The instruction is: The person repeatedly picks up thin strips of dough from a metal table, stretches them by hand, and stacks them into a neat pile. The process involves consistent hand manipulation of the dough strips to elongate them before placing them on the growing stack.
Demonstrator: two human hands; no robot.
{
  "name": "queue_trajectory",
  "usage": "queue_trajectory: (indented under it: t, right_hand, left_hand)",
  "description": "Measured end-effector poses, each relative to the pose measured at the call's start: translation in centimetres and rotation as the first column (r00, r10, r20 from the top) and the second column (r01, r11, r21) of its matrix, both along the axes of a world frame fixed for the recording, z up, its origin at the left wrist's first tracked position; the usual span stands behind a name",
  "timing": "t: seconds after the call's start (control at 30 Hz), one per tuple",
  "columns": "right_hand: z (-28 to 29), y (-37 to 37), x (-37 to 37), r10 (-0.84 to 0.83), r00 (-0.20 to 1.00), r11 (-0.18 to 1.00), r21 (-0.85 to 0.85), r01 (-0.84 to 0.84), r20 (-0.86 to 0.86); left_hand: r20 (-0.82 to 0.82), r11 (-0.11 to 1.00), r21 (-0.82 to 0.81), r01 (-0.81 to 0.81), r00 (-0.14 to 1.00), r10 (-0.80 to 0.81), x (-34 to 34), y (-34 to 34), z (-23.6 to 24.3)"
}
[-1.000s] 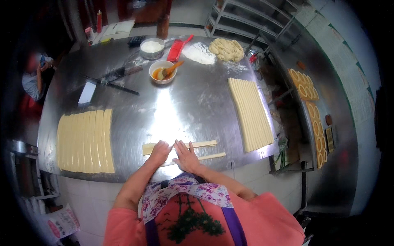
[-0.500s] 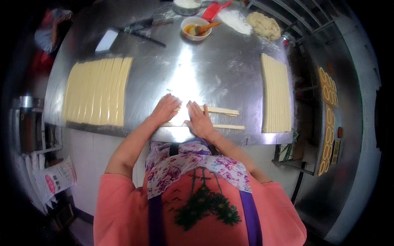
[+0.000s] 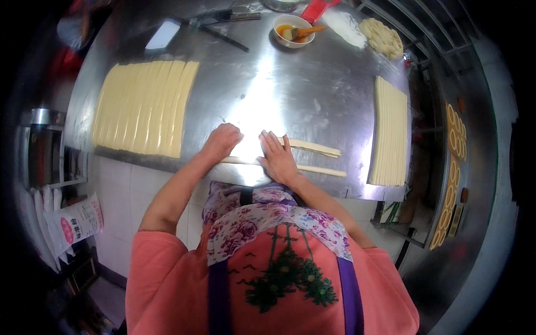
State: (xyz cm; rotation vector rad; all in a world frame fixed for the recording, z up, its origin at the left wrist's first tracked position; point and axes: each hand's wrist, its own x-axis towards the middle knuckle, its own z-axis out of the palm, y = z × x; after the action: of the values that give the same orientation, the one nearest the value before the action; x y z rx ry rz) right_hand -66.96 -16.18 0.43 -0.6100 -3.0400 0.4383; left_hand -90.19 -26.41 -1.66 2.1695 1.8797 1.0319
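On the steel worktop, my right hand (image 3: 278,160) lies flat with fingers stretched out, pressing the left part of a pale dough strip (image 3: 312,147). A thinner dough rope (image 3: 321,170) runs along the table's near edge, passing below my right palm. My left hand (image 3: 222,143) is closed, its fingers curled down at the worktop a short way left of the right hand. What those fingers hold, if anything, is lost in the curl and the bright glare. To the left lies a sheet of dough cut into strips (image 3: 144,109); several narrow dough ropes (image 3: 389,134) lie side by side at the right.
At the back are a white bowl (image 3: 279,40) of orange liquid with a brush (image 3: 307,32), a red scoop (image 3: 317,10), white flour (image 3: 344,29) and a dough lump (image 3: 381,38). A white scraper (image 3: 163,35) and a dark bar (image 3: 224,38) lie back left. Trays of shaped dough (image 3: 449,195) stand right.
The whole view has shifted, so the tabletop things appear farther right. My left fingers are curled in more tightly; my right hand stays on the dough strip, its thumb still apart from the fingers.
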Motion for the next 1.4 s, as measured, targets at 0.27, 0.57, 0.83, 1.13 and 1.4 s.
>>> queue_trajectory:
  t: [0.27,0.57,0.83,1.13,1.4]
  right_hand:
    - [3.7,2.6,-5.7,-0.112,0.993,0.923,-0.367,0.113,0.024]
    - [1.2,0.6,-7.0,-0.173,0.984,0.888,-0.437,0.141,-0.032]
    - [-2.3,-0.8,-6.5,0.052,0.982,0.985,-0.151,-0.080,-0.182]
    - [-1.3,5.3,3.2,0.013,0.997,0.992,-0.128,-0.004,0.071]
    - [-0.4,11.7,16.6,-0.135,0.989,0.960,-0.257,0.115,-0.063]
  left_hand:
    - [0.201,0.994,-0.108,0.007,0.979,0.015,-0.3,-0.9,-0.3]
    - [0.275,0.938,-0.348,0.007,0.957,0.095,-2.0,-1.4,-1.8]
    - [0.096,0.863,-0.485,-0.141,0.972,0.213,0.2,-2.3,-1.2]
    - [0.190,0.807,-0.568,-0.159,0.929,0.317,0.6,-2.1,1.7]
    - [0.281,0.767,-0.624,-0.149,0.873,0.398,-0.1,-3.0,2.3]
